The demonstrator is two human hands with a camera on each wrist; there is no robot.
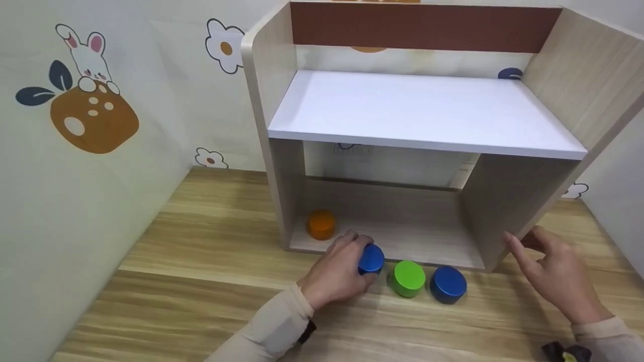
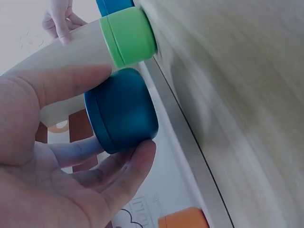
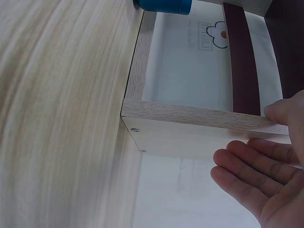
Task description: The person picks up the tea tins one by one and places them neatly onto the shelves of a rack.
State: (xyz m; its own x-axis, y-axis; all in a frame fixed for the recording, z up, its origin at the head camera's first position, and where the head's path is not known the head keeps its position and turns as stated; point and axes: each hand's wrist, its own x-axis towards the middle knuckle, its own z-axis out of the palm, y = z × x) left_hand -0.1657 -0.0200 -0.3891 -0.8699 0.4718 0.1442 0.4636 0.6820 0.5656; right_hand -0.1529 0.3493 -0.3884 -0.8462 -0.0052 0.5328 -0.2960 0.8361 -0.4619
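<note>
My left hand [image 1: 338, 271] grips a small round blue jar [image 2: 124, 111] near the shelf's front edge, thumb on one side and fingers on the other. A seam, like a lid's, runs round it. Just right of it stands a green jar [image 1: 408, 278], then a second blue jar [image 1: 448, 284], both upright on the table. Inside the lower compartment, at the left, an orange jar [image 1: 321, 224] rests on the shelf floor. My right hand [image 1: 561, 274] holds the edge of the shelf's right side panel [image 3: 204, 118], thumb at the front edge and fingers along the outer face.
The desktop shelf [image 1: 427, 113] has a white upper board and a dark red back strip [image 1: 422, 27]. It stands on a wood-grain table [image 1: 191, 281] against a wall [image 1: 151, 65] printed with flowers and a rabbit. A wall socket shows faintly behind the lower compartment.
</note>
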